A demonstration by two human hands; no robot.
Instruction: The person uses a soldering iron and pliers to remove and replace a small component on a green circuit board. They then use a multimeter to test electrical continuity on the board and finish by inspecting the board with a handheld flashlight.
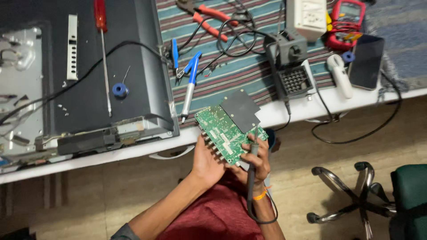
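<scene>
The left hand [207,162] has its grip closed on the lower edge of a green circuit board [229,131], holding it tilted above the lap, just off the front edge of the desk [111,155]. The right hand [258,162] is closed around a dark probe [253,153] like a pen, its tip resting on or just above the board's lower right part; from this angle I cannot tell whether it touches. The probe's cable [262,218] loops down below that grip, past the wrist. A black square sheet [240,109] covers the board's far corner, above both grips. As a judgement, the work is midway: the board is already out of the opened television [89,80] lying face down up and to the left of the left grip, and checking is in hand, while nothing looks refitted. Beyond the board lie a blue-handled iron [190,86], red pliers [209,20], a soldering station [289,62] and a red meter [347,22]; a red screwdriver [103,53] rests on the television's back.
</scene>
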